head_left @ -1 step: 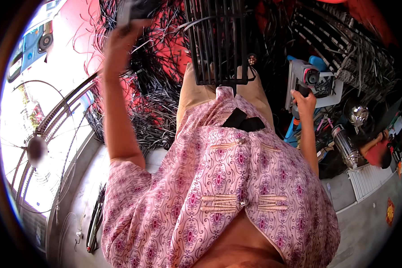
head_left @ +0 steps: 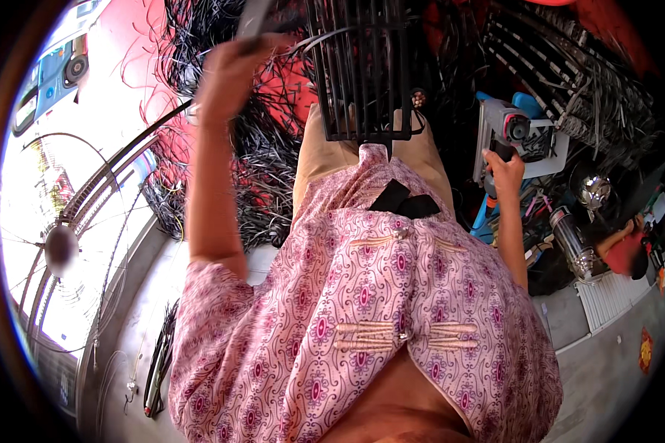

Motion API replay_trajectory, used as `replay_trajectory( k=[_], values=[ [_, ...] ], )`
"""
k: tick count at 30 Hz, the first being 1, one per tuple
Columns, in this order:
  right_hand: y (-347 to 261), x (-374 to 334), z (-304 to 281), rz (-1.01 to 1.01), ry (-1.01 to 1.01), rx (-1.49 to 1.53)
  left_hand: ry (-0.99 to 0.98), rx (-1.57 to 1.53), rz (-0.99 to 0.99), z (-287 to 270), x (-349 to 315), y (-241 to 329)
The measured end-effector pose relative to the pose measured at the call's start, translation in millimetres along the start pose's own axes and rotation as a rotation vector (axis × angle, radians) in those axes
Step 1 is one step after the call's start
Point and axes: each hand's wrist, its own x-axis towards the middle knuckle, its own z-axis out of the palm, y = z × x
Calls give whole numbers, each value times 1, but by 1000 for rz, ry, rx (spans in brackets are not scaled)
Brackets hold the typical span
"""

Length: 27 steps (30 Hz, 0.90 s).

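Observation:
A black slatted frame (head_left: pixel 358 88), like a basket or cage, rests upright over my knees. My left hand (head_left: pixel 229 77) is raised to the left of it, fingers closed, blurred by motion. From that hand sticks up a greyish, blade-like thing (head_left: pixel 254 18), too smeared to name. A pale strip (head_left: pixel 325 35) runs across the frame's upper part near it. Off to the right, my right hand (head_left: pixel 505 173) grips the dark handle of a grey power tool (head_left: pixel 506 122) with a round black end and an orange part low down. The tool is apart from the frame.
Tangled black strips (head_left: pixel 251 184) lie over a red surface on the left. A large fan (head_left: pixel 61 247) stands further left. Right of the tool are a bundle of dark slats (head_left: pixel 561 66), a white container (head_left: pixel 550 162) and a metal flask (head_left: pixel 570 236). Another person (head_left: pixel 624 249) sits far right.
My left hand has swung to the right and slightly down, toward the frame, with the blurred thing in it. My right hand and the power tool have stayed in place.

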Motion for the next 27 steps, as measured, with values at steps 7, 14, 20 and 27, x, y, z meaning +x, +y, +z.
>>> replay_trajectory(
  k=[7,14,20,27],
  values=[
    [1,-10,4,46,24,26,-101,-558,-174,145,58,-41],
    [-6,-10,17,83,1,19,-116,-549,-232,162,74,-73],
    [-17,-3,29,67,-23,-10,-154,-610,-250,162,78,-79],
    [-31,4,33,42,-65,-63,-188,-586,-286,156,78,-73]
  ],
)
